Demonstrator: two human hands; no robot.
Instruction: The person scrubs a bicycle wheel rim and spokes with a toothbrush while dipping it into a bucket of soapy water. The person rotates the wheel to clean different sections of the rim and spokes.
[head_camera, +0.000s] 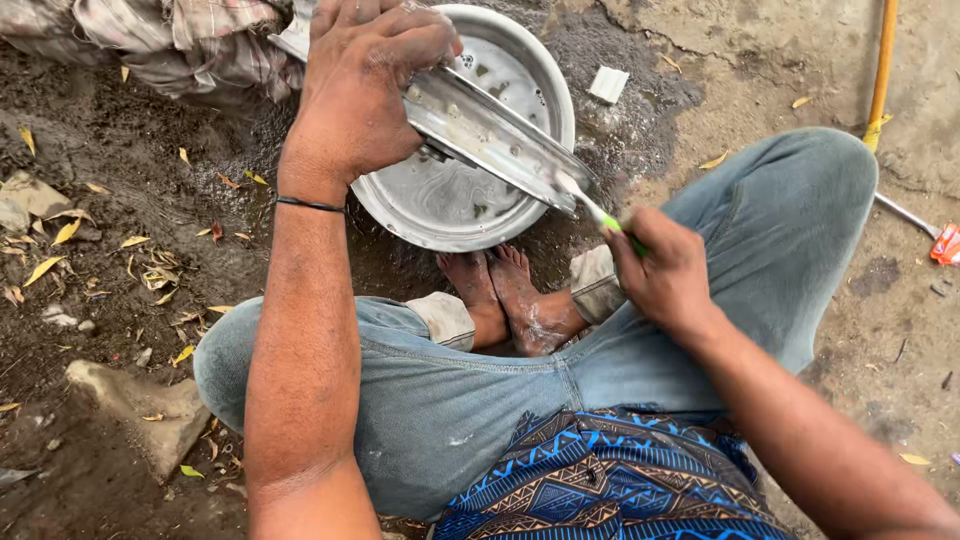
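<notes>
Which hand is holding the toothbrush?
The right hand holds the green toothbrush; the left hand grips the metal strip over the basin.

The ground is dark, wet dirt. A round metal basin sits at twelve o'clock, dry leaves at nine, a stone at eight, a yellow hose at two.

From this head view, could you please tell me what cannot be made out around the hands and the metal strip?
- Metal strip: its far end is hidden under the left hand.
- Toothbrush: its handle is buried in the right hand; the bristles are too small to make out.
- Metal basin: its top rim is cut off by the picture edge.
- Yellow pole: it runs out of the top edge.
</notes>
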